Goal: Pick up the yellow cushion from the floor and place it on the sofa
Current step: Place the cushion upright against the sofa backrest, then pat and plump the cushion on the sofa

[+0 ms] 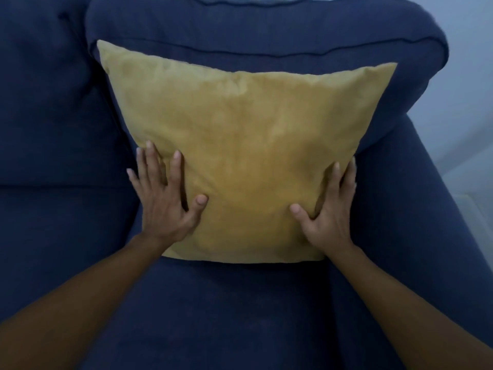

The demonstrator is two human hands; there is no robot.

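The yellow cushion (248, 161) stands on the seat of the blue sofa (213, 311), leaning back against the sofa's back cushion (266, 30), with the sofa's armrest (416, 209) just beside its right edge. The left hand (162, 198) lies flat on the cushion's lower left side, fingers spread, thumb pressing the front. The right hand (329, 212) lies flat against the cushion's lower right edge, fingers together, thumb splayed onto the front.
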